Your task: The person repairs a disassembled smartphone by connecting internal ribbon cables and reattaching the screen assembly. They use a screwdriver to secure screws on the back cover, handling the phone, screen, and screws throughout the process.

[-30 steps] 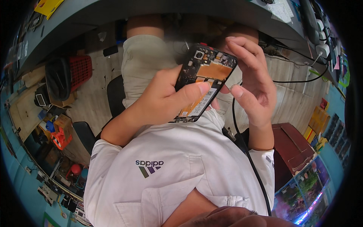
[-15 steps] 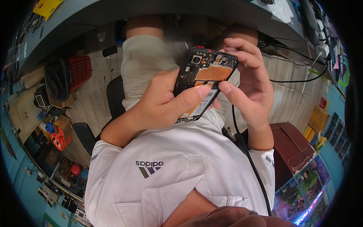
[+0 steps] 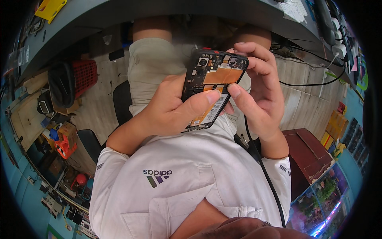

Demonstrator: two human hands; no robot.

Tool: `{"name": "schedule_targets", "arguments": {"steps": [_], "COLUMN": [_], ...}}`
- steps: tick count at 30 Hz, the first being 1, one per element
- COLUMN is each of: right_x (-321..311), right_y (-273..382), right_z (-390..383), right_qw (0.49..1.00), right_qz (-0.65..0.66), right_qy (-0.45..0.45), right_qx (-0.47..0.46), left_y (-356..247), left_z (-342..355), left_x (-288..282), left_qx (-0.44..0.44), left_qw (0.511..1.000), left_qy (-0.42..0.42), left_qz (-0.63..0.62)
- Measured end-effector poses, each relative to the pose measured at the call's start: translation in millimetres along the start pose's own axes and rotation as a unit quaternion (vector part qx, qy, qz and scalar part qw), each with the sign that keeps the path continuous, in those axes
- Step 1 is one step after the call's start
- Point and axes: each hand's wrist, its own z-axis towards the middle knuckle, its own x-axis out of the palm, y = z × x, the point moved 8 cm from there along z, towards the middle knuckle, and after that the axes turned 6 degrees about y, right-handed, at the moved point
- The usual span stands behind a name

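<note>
- Out over my lap, well apart from the desk edge, sits the opened phone (image 3: 216, 84), guts facing me and tilted, camera end pointing away from me.
- Inside it you can see the orange sheet (image 3: 224, 75) on the board half, and the white-labelled battery (image 3: 217, 107) below that, partly covered by me.
- My left hand (image 3: 173, 105) is clamped on the phone: thumb across the front over the battery, the rest wrapped behind. That hold hasn't really changed.
- Bigger change is my right hand (image 3: 262, 91). A second ago its thumb was hanging off the edge in the air; now the tip is at the right edge, next to the top of the battery, with fingers by the upper corner. Can't tell if it's actually pinching or just resting.
- What that means, I reckon: both hands are at the phone now, so the work is right at that strip between battery and board.
- Further out: black cable (image 3: 264, 169) running down over my white shirt (image 3: 187, 155), its upper end hidden near my right hand.
- Then the grey desk (image 3: 119, 12) past my knees, and a red basket (image 3: 85, 75) off left.
</note>
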Motion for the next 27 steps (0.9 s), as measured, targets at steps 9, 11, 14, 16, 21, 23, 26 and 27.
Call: {"name": "schedule_targets", "arguments": {"steps": [9, 11, 14, 16, 21, 23, 26, 27], "right_x": [2.1, 2.3, 1.0, -0.8, 0.4, 2.6, 3.1, 2.0], "right_y": [13.8, 13.6, 13.2, 11.4, 12.1, 14.0, 15.5, 14.2], "right_z": [-4.8, -4.2, -3.5, -7.0, -8.5, -7.0, -2.5, -2.8], "right_qw": [0.998, 0.998, 0.996, 0.993, 0.988, 0.99, 0.992, 0.992], "right_qz": [-0.057, -0.05, -0.05, -0.063, -0.097, -0.093, -0.068, -0.066], "right_qy": [-0.011, -0.001, 0.035, 0.059, 0.054, 0.038, 0.013, 0.013], "right_qx": [-0.04, -0.05, -0.064, -0.079, -0.107, -0.103, -0.105, -0.105], "left_y": [1.6, 0.1, -3.3, -8.7, -15.7, -10.8, -11.7, -12.5], "left_z": [-6.2, -6.3, -5.1, -4.2, -3.9, -3.7, -0.7, 0.5], "left_x": [-4.2, -4.6, -6.0, -5.5, -1.5, -1.9, -1.3, -1.3], "left_qx": [-0.067, -0.052, 0.016, 0.062, 0.146, 0.135, 0.128, 0.122], "left_qw": [0.996, 0.995, 0.989, 0.983, 0.964, 0.97, 0.975, 0.976], "left_qy": [0.002, 0.004, 0.008, 0.012, 0.01, -0.002, 0.001, 0.003], "left_qz": [0.052, 0.088, 0.145, 0.173, 0.22, 0.202, 0.184, 0.179]}}
